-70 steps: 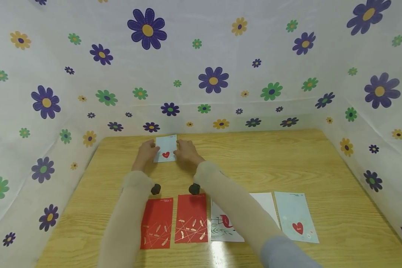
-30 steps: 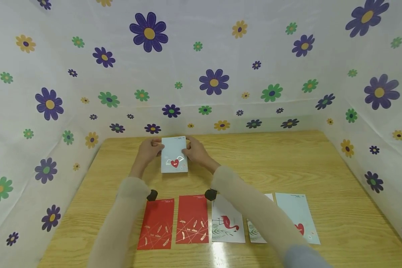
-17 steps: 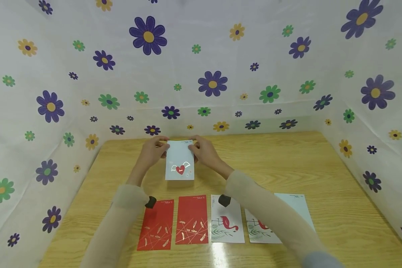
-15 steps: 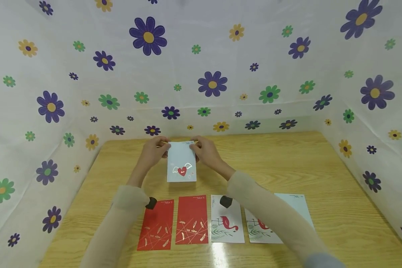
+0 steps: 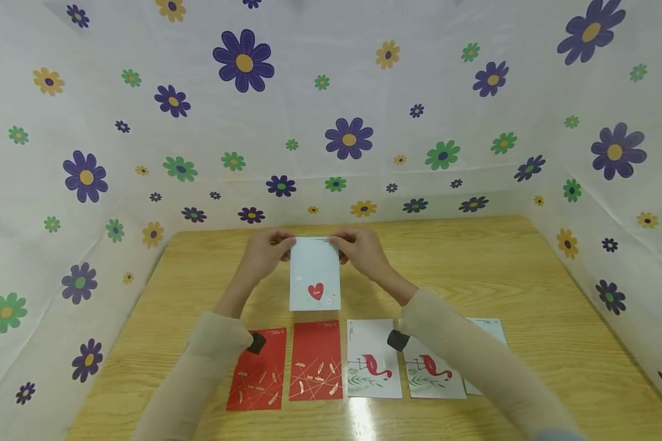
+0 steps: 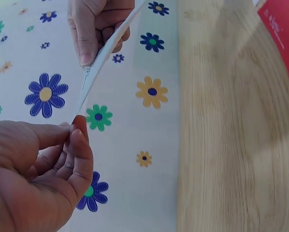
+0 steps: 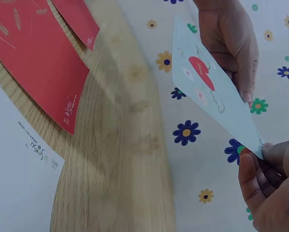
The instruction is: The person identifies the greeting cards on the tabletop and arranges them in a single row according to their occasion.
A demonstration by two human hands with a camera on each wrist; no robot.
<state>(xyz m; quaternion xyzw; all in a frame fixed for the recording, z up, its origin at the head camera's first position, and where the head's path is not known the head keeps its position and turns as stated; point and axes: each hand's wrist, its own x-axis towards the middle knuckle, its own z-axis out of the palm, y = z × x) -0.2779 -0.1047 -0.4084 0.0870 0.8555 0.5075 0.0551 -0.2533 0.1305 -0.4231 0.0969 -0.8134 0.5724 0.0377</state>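
Observation:
A pale blue greeting card (image 5: 314, 269) with a red heart near its bottom edge is held up above the table. My left hand (image 5: 265, 251) pinches its upper left corner between thumb and fingers. At the upper right corner, my right hand (image 5: 363, 251) pinches it the same way. Seen from the left wrist, the card (image 6: 98, 63) is nearly edge-on, with the left hand (image 6: 43, 169) at its near corner. The right wrist view shows the card (image 7: 202, 77) tilted, its winged heart visible, and the right hand (image 7: 275, 179) gripping one corner.
Along the front of the wooden table (image 5: 447, 263) lie two red cards (image 5: 315, 361), two white flamingo cards (image 5: 374, 367) and another pale blue card (image 5: 488, 327), partly under the right sleeve (image 5: 474, 355). A white flower-print cloth (image 5: 287, 110) rises behind and at both sides.
Both hands have lifted the heart card off the back of the table and brought it nearer and to the right. The cards in the front row stay where they were.

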